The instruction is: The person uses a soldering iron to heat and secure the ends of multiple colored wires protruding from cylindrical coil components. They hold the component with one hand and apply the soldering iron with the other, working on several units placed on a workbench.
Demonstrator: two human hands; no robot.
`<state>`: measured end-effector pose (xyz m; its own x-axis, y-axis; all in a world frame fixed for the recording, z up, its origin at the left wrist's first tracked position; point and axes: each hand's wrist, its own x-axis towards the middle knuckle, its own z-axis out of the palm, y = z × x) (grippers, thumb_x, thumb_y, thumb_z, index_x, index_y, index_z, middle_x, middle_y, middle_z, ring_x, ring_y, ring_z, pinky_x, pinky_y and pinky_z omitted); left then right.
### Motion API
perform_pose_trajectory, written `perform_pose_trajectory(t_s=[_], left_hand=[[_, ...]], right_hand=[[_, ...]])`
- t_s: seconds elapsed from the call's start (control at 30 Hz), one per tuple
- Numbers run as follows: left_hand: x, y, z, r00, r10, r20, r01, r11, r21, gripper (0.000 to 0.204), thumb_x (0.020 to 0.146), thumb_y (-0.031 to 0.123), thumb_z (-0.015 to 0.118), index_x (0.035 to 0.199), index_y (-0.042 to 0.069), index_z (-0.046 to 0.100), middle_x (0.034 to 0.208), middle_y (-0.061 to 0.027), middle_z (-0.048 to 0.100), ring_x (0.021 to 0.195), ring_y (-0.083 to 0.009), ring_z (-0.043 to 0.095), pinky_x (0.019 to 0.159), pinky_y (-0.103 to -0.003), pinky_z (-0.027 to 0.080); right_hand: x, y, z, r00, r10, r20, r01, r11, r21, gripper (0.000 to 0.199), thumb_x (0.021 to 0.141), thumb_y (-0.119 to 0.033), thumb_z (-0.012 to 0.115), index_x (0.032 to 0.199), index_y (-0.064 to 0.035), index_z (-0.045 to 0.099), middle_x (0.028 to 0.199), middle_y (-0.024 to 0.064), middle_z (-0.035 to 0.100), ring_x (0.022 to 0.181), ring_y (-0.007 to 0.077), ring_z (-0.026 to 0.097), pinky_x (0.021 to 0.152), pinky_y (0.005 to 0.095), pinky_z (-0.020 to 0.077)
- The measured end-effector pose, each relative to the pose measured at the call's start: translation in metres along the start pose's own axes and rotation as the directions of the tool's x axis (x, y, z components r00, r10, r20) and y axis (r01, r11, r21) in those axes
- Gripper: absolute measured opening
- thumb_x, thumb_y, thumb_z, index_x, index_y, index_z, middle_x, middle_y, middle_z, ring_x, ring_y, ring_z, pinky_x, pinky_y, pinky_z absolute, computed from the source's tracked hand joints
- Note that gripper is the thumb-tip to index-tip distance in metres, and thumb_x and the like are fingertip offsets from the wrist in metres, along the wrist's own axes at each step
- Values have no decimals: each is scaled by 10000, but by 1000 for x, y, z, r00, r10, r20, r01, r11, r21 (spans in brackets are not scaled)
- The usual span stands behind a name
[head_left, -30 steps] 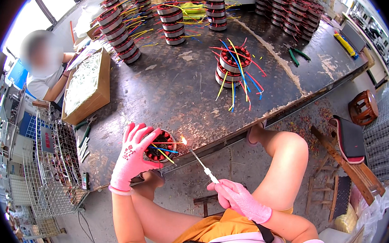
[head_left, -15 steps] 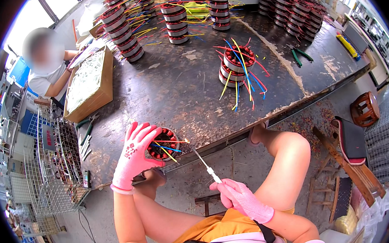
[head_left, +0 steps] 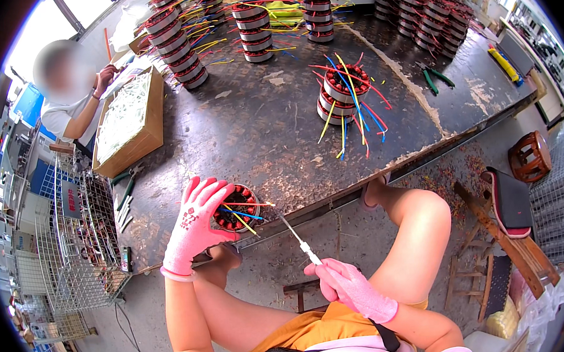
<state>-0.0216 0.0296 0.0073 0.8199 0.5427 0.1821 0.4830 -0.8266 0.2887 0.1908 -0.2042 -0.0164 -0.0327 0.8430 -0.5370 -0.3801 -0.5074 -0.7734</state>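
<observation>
At the table's near edge, my left hand (head_left: 197, 224) in a pink glove grips a motor stator (head_left: 238, 191), its fingers along the left side and the thumb below. Dark red coils line the stator's ring. Red, blue and yellow wires stick out of it to the right. My right hand (head_left: 352, 289), also gloved in pink, is closed round the white handle of a thin tool with a long metal shaft (head_left: 292, 229). The shaft's tip is close to the bare end of the red wire; whether they touch I cannot tell.
Two stacked stators (head_left: 338, 97) stand on the dark table (head_left: 246, 126), with taller stator stacks (head_left: 256, 37) behind. Green-handled pliers (head_left: 435, 80) lie right, another pair (head_left: 126, 187) left. A box of white pieces (head_left: 128, 124) sits by a co-worker (head_left: 71, 112). Wire baskets (head_left: 72, 256) stand left.
The co-worker's hand at the far left has lifted and the forearm now shows more. My hands, the stator and the tool have hardly moved.
</observation>
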Motion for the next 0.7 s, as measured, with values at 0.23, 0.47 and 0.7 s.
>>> perform_pose_trajectory(t_s=[0.23, 0.47, 0.7], left_hand=[[-1, 0, -1, 1000, 3, 4, -3, 1000, -8, 879, 484, 292, 855, 1283, 90, 550, 1288, -96, 552, 1281, -312, 438, 1161, -515, 220], [1, 3, -3, 1000, 2, 2, -2, 1000, -15, 874, 488, 265, 851, 1290, 94, 547, 1288, -83, 554, 1278, -301, 441, 1163, -506, 219], [1, 4, -2, 1000, -19, 7, 19, 1000, -8, 882, 476, 244, 856, 1291, 109, 548, 1299, -67, 553, 1287, -292, 439, 1162, -503, 228]], right_hand=[[-1, -3, 2, 1000, 3, -19, -4, 999, -37, 306, 1004, -248, 462, 1096, 12, 595, 552, -33, 394, 486, 55, 306, 472, 230, 245], [-1, -4, 2, 999, 32, -17, -32, 999, 25, 295, 1002, -239, 466, 1093, 9, 597, 555, -40, 380, 492, 50, 305, 477, 229, 236], [2, 5, -4, 1000, 7, 0, -7, 1000, -8, 311, 1001, -296, 479, 1103, -33, 610, 575, -35, 433, 497, 35, 329, 466, 216, 252]])
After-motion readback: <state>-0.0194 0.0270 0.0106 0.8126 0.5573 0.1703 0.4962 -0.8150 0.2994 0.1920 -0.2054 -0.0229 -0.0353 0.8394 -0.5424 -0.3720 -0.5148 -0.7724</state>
